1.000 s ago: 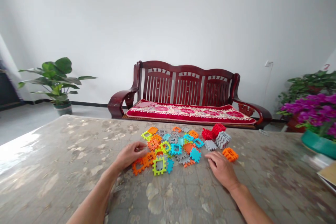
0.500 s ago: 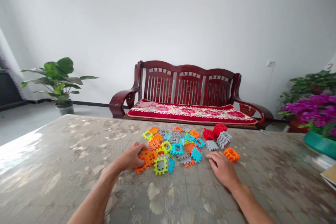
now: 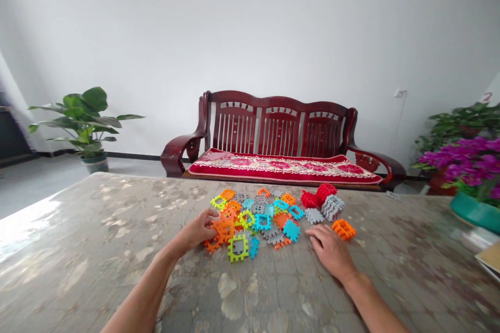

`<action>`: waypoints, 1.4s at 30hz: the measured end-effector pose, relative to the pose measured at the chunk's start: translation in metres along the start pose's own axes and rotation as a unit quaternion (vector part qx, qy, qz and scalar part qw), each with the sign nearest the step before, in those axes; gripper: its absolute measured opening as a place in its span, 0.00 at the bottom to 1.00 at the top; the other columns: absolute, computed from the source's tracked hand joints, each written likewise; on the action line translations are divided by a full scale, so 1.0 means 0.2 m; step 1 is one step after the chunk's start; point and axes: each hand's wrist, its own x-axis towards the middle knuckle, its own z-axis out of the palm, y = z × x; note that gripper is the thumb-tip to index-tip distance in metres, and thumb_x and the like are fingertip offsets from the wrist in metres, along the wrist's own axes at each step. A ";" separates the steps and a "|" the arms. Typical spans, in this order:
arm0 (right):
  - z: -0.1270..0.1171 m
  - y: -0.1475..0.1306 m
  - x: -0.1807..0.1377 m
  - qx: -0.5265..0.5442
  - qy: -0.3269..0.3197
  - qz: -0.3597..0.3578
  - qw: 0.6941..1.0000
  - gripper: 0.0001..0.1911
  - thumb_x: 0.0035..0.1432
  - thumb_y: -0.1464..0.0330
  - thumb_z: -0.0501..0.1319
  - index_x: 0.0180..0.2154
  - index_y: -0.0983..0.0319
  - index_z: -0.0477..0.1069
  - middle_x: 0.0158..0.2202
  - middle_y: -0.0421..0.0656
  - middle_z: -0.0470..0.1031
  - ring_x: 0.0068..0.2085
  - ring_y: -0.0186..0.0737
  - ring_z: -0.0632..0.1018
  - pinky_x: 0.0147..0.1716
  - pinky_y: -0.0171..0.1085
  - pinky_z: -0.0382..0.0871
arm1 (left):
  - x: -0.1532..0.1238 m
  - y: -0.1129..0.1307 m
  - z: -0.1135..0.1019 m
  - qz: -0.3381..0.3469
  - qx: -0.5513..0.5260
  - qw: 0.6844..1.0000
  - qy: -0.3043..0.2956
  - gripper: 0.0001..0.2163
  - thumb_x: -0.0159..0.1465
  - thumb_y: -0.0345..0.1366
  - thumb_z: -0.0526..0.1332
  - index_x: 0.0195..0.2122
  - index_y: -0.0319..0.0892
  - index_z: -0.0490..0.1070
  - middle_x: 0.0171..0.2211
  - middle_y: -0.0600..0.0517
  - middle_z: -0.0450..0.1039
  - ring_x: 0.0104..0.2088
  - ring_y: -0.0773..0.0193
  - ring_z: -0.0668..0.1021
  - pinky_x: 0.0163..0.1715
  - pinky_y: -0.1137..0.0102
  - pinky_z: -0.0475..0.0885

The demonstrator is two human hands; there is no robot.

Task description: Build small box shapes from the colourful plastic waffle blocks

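Note:
My left hand (image 3: 200, 230) is closed at the left edge of a pile of plastic interlocking tiles, thumb and fingers on an orange interlocking tile (image 3: 224, 230). Under it another orange piece partly shows. Just right of it lie a lime-green square frame tile (image 3: 238, 247) and a blue tile (image 3: 253, 246). My right hand (image 3: 331, 251) rests on the table, fingers loosely stretched toward the pile, holding nothing. Near its fingertips is a blue tile (image 3: 291, 230). A small orange stack (image 3: 344, 229) sits beyond its knuckles.
Behind the right hand stand a grey tile stack (image 3: 333, 208) and red stacks (image 3: 326, 193). The table (image 3: 234, 296) has a patterned cover. A teal flower pot (image 3: 474, 213) stands at the right edge. Beyond the table is a wooden bench (image 3: 277, 130).
My left hand has shifted slightly up with the orange tile, which now tilts more. My right hand stays in place. The view has turned very slightly.

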 end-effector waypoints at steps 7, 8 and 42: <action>0.01 0.01 0.00 0.001 -0.015 0.005 1.000 0.14 0.60 0.72 0.52 0.39 0.57 0.76 0.39 0.44 0.78 0.43 0.43 0.75 0.44 0.42 0.68 | -0.06 0.12 0.01 -0.003 -0.018 1.000 -0.025 0.26 0.46 0.38 0.62 0.49 0.42 0.64 0.28 0.59 0.69 0.30 0.66 0.74 0.29 0.72 0.68; 0.01 0.01 0.00 -0.001 -0.017 0.007 1.000 0.14 0.60 0.72 0.52 0.38 0.57 0.76 0.39 0.44 0.78 0.43 0.43 0.75 0.44 0.42 0.68 | -0.06 0.11 0.01 0.002 -0.012 1.000 -0.019 0.26 0.46 0.38 0.63 0.48 0.42 0.65 0.28 0.59 0.68 0.30 0.65 0.74 0.29 0.72 0.67; -0.01 -0.03 0.00 0.014 0.024 -0.017 0.999 0.14 0.57 0.75 0.54 0.36 0.57 0.76 0.35 0.43 0.78 0.39 0.42 0.77 0.42 0.41 0.69 | 0.07 -0.07 0.09 0.056 0.171 0.954 0.242 0.16 0.59 0.38 0.54 0.45 0.42 0.76 0.40 0.49 0.79 0.37 0.62 0.79 0.42 0.69 0.72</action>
